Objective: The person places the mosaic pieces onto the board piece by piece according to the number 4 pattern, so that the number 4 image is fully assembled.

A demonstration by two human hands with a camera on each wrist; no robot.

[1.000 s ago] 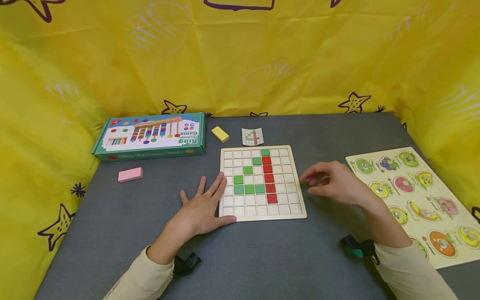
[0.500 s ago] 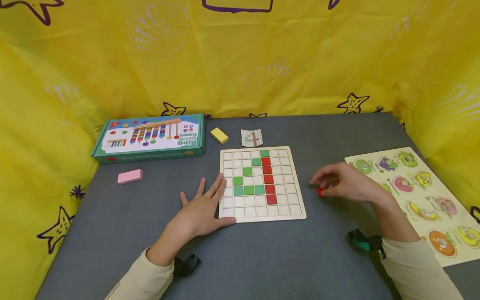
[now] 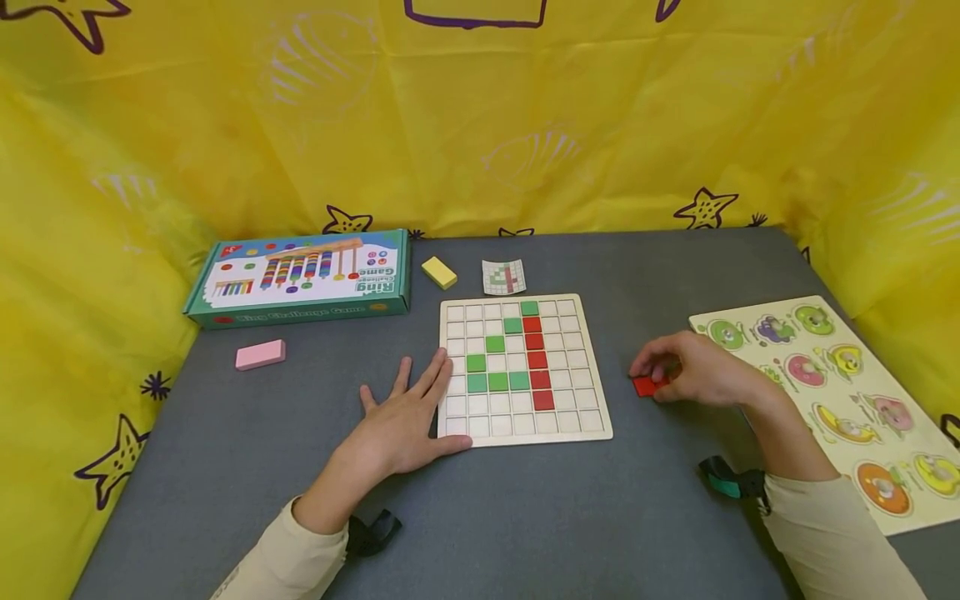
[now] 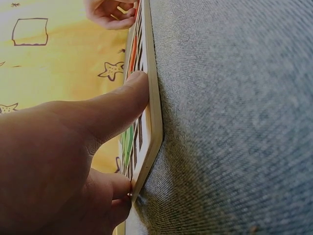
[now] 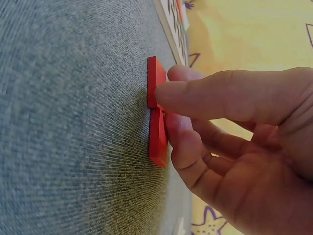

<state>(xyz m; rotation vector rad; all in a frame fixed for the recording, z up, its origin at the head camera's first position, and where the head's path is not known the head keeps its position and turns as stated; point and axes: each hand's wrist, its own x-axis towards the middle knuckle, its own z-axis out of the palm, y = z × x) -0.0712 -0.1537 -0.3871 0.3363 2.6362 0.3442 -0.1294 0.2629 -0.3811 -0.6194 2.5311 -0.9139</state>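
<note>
My left hand (image 3: 399, 418) lies spread at the left edge of a light wooden grid board (image 3: 577, 423), its thumb on the near corner and fingertips along the side. Green tiles (image 3: 495, 343) make a slanting line and a short row on it; a column of red tiles (image 3: 538, 360) stands to their right. Right of the board, my right hand (image 3: 693, 371) is over loose red tiles (image 3: 647, 386) on the table. In the right wrist view, two red tiles (image 5: 158, 139) lie end to end. The right thumb presses one tile's edge, curled fingers close behind it.
A small pattern card (image 3: 503, 277) lies behind the board, beside a yellow block (image 3: 439, 272). A ring game box (image 3: 300, 275) and a pink block (image 3: 260, 354) are on the left. The fruit puzzle board (image 3: 828, 400) lies right, partly under the right forearm. Yellow cloth (image 3: 480, 125) hangs behind.
My right hand has moved away from the board's right edge, a little to the right. Red tiles show under its fingers now, hidden a second ago. The left hand stays put.
</note>
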